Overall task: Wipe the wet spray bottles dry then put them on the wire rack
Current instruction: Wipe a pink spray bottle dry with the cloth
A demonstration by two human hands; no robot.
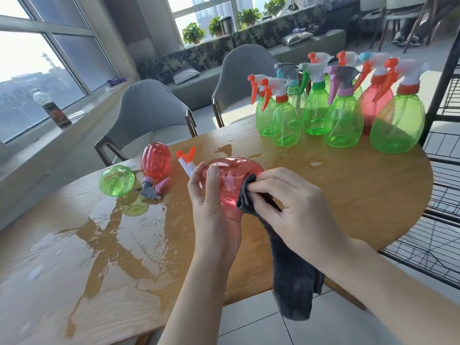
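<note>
Red bottle [231,180], centre of the frame, held on its side just above the table with its orange-and-white sprayer [186,160] pointing to the upper left. My left hand [211,200] grips its body, thumb across the top and fingers curled beneath. My right hand [296,202] pinches a dark grey cloth [288,270] against the bottle's right flank, the rest of the cloth hanging past the table's near edge.

Progress, as I judge it: wiping of this bottle is under way. Two more bottles lie on their sides at centre left, a green one [116,181] and a red one [155,161], beside a wide puddle [112,235] that covers the lower-left tabletop; they appear not yet dried. A cluster of upright bottles [341,105] stands at the upper right of the table [348,195]; whether these are dry I cannot tell. No bottle is visible on the wire rack [443,220], so most of the task seems left.

Room for moving: the rack stands along the right edge of the frame, just beside the table's curved rim. The tabletop between my hands and the rack is bare; the upright cluster crowds the upper route
</note>
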